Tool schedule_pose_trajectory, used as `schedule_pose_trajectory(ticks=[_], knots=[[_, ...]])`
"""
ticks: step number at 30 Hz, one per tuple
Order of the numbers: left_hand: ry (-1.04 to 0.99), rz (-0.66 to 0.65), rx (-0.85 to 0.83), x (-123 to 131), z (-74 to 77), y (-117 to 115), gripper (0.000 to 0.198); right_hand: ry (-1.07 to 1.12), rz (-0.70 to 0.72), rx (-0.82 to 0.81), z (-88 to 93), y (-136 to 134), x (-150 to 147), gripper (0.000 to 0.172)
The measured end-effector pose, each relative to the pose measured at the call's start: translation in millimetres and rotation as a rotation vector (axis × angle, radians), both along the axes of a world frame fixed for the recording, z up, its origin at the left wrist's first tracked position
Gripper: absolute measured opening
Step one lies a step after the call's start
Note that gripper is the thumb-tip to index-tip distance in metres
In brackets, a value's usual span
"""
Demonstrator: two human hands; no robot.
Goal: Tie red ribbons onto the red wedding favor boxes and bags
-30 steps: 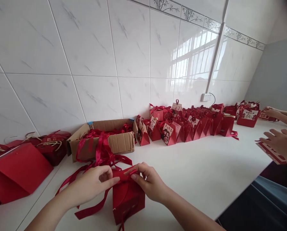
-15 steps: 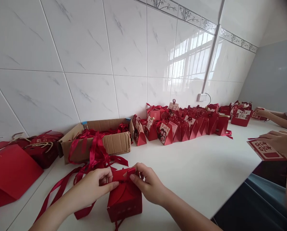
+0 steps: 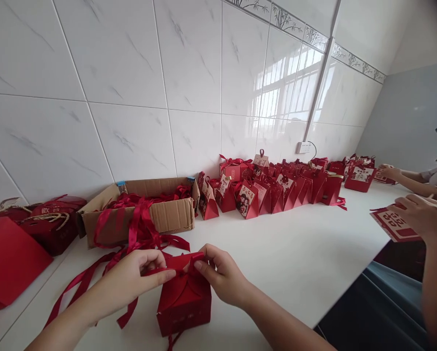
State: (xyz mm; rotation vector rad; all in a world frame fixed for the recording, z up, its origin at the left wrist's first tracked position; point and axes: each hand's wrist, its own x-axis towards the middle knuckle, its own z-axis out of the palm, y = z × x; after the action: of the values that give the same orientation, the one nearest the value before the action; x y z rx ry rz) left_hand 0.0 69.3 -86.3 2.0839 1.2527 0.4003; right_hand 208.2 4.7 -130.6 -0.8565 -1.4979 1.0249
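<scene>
Pinching red ribbon (image 3: 129, 312) in the left hand (image 3: 130, 280), its grip closed, and the top flap of the red gift box (image 3: 184, 302) in the right hand (image 3: 220, 275), on the white counter (image 3: 295, 258) near its front edge. Risks tipping the box or losing the ribbon through uneven pulling.

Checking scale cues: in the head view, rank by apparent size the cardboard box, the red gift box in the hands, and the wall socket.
1. cardboard box
2. red gift box, enlarged by nearness
3. wall socket, far off
</scene>
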Motion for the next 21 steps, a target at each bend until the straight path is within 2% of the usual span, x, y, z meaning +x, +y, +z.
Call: schedule_pose_trajectory(ticks=[5, 9, 14, 21], knots=[[0.022, 0.036, 0.043, 3.3, 3.5, -2.3, 0.032, -0.019, -0.031, 0.009, -0.1, 0.1, 0.4, 0.021], [0.073, 0.055, 0.049, 4.5, 1.9, -3.1, 0.034, -0.019, 0.002, 0.022, 1.2, -1.0, 1.1, 0.019], [0.055, 0.039, 0.036, 2.2, -3.3, -0.7, 0.035, 0.001, 0.025, -0.002, 0.5, -0.6, 1.4, 0.019], [0.086, 0.032, 0.058, -0.9, -1.9, -0.7, 0.036, -0.06, 0.014, 0.042, 2.8, -1.8, 3.6, 0.016]])
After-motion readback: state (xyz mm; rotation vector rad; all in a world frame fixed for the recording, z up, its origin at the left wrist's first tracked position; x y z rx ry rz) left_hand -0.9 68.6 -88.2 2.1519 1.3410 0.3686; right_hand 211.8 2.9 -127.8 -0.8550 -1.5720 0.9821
